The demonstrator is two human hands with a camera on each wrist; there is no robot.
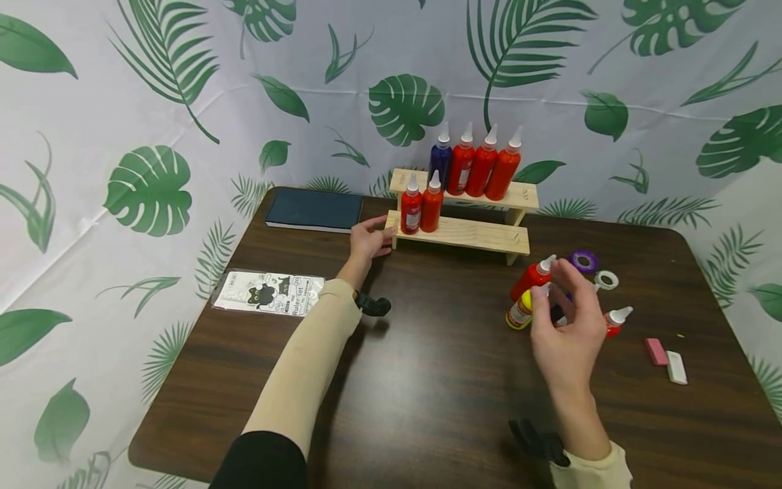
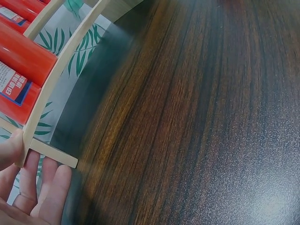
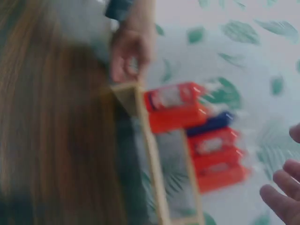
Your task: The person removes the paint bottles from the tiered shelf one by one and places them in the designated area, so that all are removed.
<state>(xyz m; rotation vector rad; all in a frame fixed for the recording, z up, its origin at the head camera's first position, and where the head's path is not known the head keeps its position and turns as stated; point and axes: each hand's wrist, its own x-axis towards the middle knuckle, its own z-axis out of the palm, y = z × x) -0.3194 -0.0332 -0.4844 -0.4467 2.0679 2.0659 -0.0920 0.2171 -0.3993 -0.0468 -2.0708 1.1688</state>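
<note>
A two-tier wooden rack (image 1: 470, 234) stands near the wall. On its lower shelf are two red squeeze bottles (image 1: 431, 207) with white nozzle caps; the upper shelf holds a blue bottle (image 1: 440, 161) and three red bottles (image 1: 483, 170). My left hand (image 1: 368, 243) grips the lower shelf's left end, thumb on top and fingers (image 2: 56, 192) underneath. Over the table at the right, my right hand (image 1: 571, 326) is raised, its fingers apart and holding nothing. Behind it, partly hidden, are a red bottle (image 1: 530, 278), a yellow bottle (image 1: 518, 314) and another red bottle (image 1: 613, 323).
Purple tape (image 1: 584, 261) and white tape (image 1: 607, 280) lie behind the right hand. To its right are a pink eraser (image 1: 656, 352) and a white one (image 1: 676, 367). A dark notebook (image 1: 314, 209) and a packaged ruler set (image 1: 269, 293) lie on the left.
</note>
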